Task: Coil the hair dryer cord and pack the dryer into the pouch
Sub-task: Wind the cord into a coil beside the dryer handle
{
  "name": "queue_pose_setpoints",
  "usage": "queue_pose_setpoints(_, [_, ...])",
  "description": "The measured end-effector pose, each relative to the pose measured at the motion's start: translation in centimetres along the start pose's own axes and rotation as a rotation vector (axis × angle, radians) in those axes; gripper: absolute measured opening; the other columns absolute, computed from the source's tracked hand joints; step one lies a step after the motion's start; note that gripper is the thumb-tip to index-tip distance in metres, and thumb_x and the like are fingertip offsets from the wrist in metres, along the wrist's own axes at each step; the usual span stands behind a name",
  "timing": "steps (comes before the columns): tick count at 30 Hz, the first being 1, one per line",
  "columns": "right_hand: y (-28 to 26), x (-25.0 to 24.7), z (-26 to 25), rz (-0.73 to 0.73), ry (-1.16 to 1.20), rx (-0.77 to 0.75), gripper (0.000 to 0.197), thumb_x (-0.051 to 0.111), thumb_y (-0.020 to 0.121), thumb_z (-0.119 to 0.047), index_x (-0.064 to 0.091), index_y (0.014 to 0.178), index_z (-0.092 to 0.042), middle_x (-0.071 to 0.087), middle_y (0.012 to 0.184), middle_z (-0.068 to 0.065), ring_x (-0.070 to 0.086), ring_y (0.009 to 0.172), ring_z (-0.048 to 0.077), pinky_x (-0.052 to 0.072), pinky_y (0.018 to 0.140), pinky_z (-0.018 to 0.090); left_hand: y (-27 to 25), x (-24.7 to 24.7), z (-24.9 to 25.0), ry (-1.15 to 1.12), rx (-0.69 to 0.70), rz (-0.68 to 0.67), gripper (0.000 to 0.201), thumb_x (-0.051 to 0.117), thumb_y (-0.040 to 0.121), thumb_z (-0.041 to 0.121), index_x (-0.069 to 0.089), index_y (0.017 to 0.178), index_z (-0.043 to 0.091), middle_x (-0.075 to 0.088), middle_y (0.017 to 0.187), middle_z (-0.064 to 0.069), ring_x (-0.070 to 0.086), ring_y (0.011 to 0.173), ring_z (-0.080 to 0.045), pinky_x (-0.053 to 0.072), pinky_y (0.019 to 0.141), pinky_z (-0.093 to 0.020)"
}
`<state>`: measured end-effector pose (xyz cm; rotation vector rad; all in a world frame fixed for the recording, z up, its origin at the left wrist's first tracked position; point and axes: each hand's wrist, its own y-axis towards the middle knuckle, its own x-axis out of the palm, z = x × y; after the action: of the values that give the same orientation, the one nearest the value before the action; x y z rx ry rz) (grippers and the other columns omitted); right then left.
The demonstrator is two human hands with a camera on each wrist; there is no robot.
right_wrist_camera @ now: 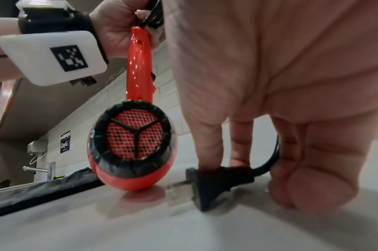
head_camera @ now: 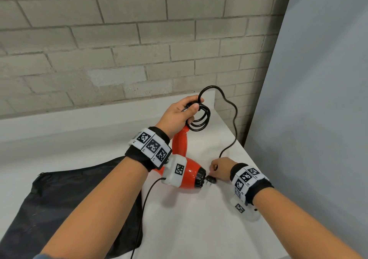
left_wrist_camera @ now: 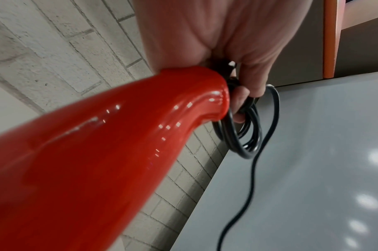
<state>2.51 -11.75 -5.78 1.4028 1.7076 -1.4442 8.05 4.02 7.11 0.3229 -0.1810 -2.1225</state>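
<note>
The red hair dryer (head_camera: 189, 172) rests with its body on the white table (head_camera: 199, 225), handle (left_wrist_camera: 97, 152) tilted up. My left hand (head_camera: 178, 115) grips the handle's end together with several coils of the black cord (head_camera: 201, 120); the coils (left_wrist_camera: 247, 134) hang from its fingers. The loose cord (head_camera: 236, 123) arcs up and runs down to my right hand (head_camera: 220, 168). That hand pinches the black plug (head_camera: 211, 179) on the table, just behind the dryer's rear grille (right_wrist_camera: 133, 135). The plug (right_wrist_camera: 218, 181) lies under one fingertip (right_wrist_camera: 208, 152). A black pouch (head_camera: 59, 199) lies flat at the left.
A grey brick wall (head_camera: 119, 39) stands behind the table. The table's right edge (head_camera: 256, 169) drops off close to my right hand, beside a grey surface. A thin black cable (head_camera: 146, 201) trails from my left wrist unit over the pouch.
</note>
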Motion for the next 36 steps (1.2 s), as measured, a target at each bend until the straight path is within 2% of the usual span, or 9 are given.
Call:
queue_pose_setpoints(2, [0.1, -0.2, -0.2, -0.013, -0.030, 0.072, 0.021, 0.055, 0.087, -0.032, 0.053, 0.090, -0.012, 0.056, 0.096, 0.009, 0.052, 0.086, 0.022, 0.043, 0.063, 0.024, -0.1, -0.1, -0.1, 0.011, -0.001, 0.013, 0.022, 0.046, 0.094, 0.017, 0.059, 0.094, 0.035, 0.047, 0.076, -0.001, 0.040, 0.050, -0.005, 0.033, 0.048, -0.021])
queue_pose_setpoints(5, [0.0, -0.6, 0.3, -0.002, -0.122, 0.138, 0.032, 0.050, 0.090, -0.024, 0.058, 0.112, -0.001, 0.061, 0.114, 0.014, 0.057, 0.096, 0.024, 0.049, 0.084, 0.028, -0.2, -0.2, -0.1, 0.043, 0.007, 0.030, 0.019, 0.045, 0.094, 0.018, 0.058, 0.097, 0.032, 0.044, 0.063, -0.002, 0.040, 0.049, -0.004, 0.036, 0.048, -0.015])
queue_pose_setpoints(9, [-0.3, -2.5, 1.4, 0.162, 0.312, 0.100, 0.004, 0.056, 0.085, -0.008, 0.060, 0.082, -0.008, 0.059, 0.082, 0.008, 0.056, 0.063, 0.018, 0.047, 0.048, 0.015, -0.2, -0.4, -0.2, 0.074, 0.014, 0.081, 0.018, 0.045, 0.093, 0.020, 0.058, 0.101, 0.029, 0.048, 0.067, 0.003, 0.045, 0.052, 0.001, 0.039, 0.050, -0.010])
queue_pose_setpoints(14, [-3.0, -7.1, 0.0, 0.532, 0.830, -0.221, 0.023, 0.066, 0.076, 0.003, 0.058, 0.088, -0.015, 0.054, 0.086, 0.002, 0.059, 0.065, 0.008, 0.045, 0.052, 0.003, 0.1, -0.5, -0.4, 0.063, -0.007, 0.089, 0.018, 0.045, 0.093, 0.021, 0.059, 0.102, 0.028, 0.053, 0.071, 0.004, 0.050, 0.053, 0.001, 0.042, 0.046, -0.013])
queue_pose_setpoints(17, [-4.6, -9.1, -1.9, 0.741, 1.056, -0.379, 0.035, 0.067, 0.075, 0.005, 0.055, 0.080, -0.028, 0.056, 0.074, -0.002, 0.056, 0.062, 0.003, 0.046, 0.061, 0.014, 0.3, -0.3, -0.5, 0.036, 0.000, 0.085, 0.017, 0.046, 0.093, 0.021, 0.059, 0.101, 0.029, 0.056, 0.071, 0.004, 0.052, 0.049, 0.002, 0.042, 0.042, -0.014])
queue_pose_setpoints(24, [-6.5, -8.6, -4.7, 1.230, 1.035, -0.654, 0.040, 0.062, 0.072, 0.001, 0.049, 0.078, -0.036, 0.044, 0.092, -0.013, 0.052, 0.082, 0.005, 0.048, 0.075, 0.013, 0.6, -0.5, -0.8, 0.041, 0.013, 0.090, 0.018, 0.044, 0.093, 0.023, 0.059, 0.100, 0.032, 0.061, 0.089, 0.008, 0.054, 0.051, 0.003, 0.042, 0.047, -0.011])
queue_pose_setpoints(31, [-5.4, -8.1, -5.9, 0.912, 1.105, -0.708, 0.036, 0.064, 0.072, 0.006, 0.051, 0.082, -0.026, 0.050, 0.085, -0.007, 0.052, 0.079, -0.003, 0.048, 0.075, 0.014, 0.9, -0.8, -1.4, 0.033, 0.040, 0.063, 0.020, 0.046, 0.092, 0.023, 0.060, 0.097, 0.037, 0.058, 0.083, -0.003, 0.054, 0.058, 0.000, 0.045, 0.056, -0.016])
queue_pose_setpoints(34, [-5.1, -8.2, -6.3, 0.842, 1.156, -0.710, 0.042, 0.059, 0.074, 0.019, 0.049, 0.083, -0.021, 0.049, 0.085, -0.004, 0.052, 0.074, -0.009, 0.047, 0.067, 0.008, 1.1, -0.9, -1.5, -0.001, 0.055, 0.045, 0.020, 0.046, 0.092, 0.017, 0.061, 0.102, 0.028, 0.062, 0.085, -0.004, 0.060, 0.072, -0.005, 0.049, 0.071, -0.016])
queue_pose_setpoints(36, [-4.9, -8.3, -6.5, 0.864, 1.123, -0.705, 0.042, 0.060, 0.075, 0.017, 0.049, 0.082, -0.023, 0.049, 0.086, -0.004, 0.051, 0.074, -0.009, 0.048, 0.065, 0.008, 1.0, -0.8, -1.4, -0.033, 0.064, 0.040, 0.021, 0.045, 0.092, 0.012, 0.059, 0.106, 0.020, 0.063, 0.086, 0.002, 0.061, 0.070, 0.003, 0.047, 0.068, -0.010])
